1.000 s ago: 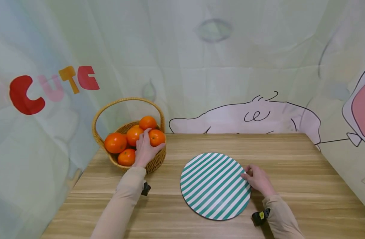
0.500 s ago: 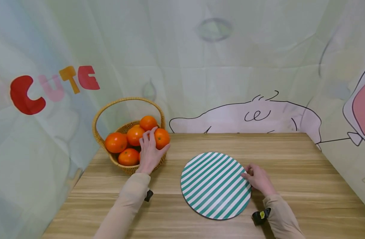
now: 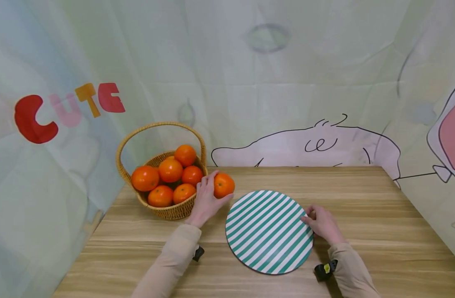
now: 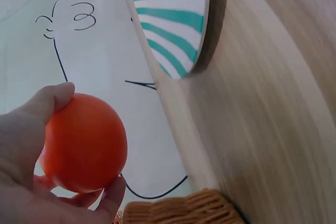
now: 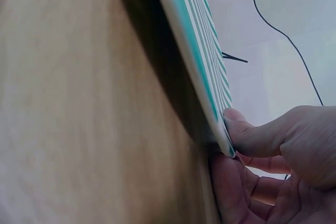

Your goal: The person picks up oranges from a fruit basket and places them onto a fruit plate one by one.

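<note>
The basket (image 3: 175, 212) stands left of the disc (image 3: 269, 231), perhaps slightly behind.

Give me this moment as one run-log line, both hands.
left hand: holds orange outside wicker basket | right hand: pinches edge of round striped board | wicker basket: at least six oranges inside

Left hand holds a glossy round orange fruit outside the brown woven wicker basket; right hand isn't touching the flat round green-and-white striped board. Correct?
One error: the right hand pinches the edge of the striped board, as the right wrist view shows. The left hand does hold the orange fruit outside the wicker basket.
</note>
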Tool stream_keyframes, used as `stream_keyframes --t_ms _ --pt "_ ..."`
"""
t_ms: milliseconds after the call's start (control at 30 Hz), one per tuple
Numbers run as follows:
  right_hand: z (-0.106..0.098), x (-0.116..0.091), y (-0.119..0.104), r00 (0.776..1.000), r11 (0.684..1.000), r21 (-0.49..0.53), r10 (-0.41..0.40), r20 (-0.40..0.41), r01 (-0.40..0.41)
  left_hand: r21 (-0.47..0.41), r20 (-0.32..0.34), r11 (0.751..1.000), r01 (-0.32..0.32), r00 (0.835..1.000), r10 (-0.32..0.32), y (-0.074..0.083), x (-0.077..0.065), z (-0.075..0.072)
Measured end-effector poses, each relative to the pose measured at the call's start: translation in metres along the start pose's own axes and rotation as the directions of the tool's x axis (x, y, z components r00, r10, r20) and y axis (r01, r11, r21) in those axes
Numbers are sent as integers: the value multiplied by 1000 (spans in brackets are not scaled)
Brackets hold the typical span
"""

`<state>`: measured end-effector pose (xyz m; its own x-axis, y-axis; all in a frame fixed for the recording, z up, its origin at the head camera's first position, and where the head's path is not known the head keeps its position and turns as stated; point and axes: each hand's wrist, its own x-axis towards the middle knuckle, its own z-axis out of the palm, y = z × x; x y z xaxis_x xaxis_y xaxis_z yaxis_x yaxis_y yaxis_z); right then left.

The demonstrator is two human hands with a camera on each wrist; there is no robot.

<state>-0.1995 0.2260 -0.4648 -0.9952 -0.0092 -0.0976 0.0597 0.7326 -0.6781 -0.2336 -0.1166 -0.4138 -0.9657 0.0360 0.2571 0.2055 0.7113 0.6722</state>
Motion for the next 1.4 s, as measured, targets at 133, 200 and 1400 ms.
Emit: stream_keyframes --t_ms 133,200,1400 --pt "0 0 0 1000 1000 -9 13 2 -12 -42 52 999 14 999 -12 3 -3 9" --pt "0 0 0 1000 1000 -9 18 6 -18 -58 80 998 16 997 -12 4 -3 14" --pt "1 -1 0 1000 1000 9 3 -5 -3 -82 307 994 78 950 -49 15 -1 51"
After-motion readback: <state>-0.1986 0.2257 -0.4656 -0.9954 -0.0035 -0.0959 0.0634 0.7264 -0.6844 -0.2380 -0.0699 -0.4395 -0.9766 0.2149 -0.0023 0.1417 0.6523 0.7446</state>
